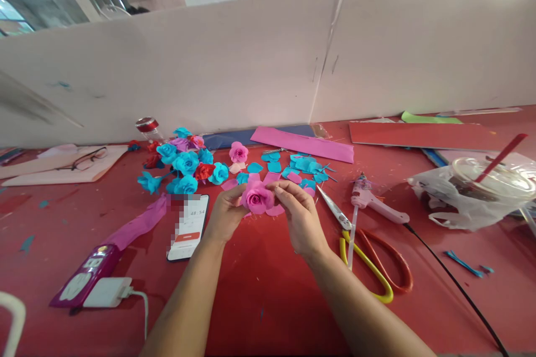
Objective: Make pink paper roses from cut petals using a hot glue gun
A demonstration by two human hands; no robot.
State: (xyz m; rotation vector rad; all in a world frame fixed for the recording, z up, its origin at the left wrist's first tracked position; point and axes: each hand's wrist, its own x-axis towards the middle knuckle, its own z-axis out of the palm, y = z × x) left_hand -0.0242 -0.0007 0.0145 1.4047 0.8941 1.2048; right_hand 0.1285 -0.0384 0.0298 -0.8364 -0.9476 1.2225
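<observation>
While both hands [302, 216] hold a pink flower [257, 198] | blue petals [307, 164] lie beyond

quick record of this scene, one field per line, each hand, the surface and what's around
left hand: holding pink flower
right hand: pinching the flower's right edge
surface: red table
beyond the hands: blue petals, pink strip
to the left: phone, flower bunch
to the right: scissors, glue gun, lidded cup in a plastic bag
</observation>
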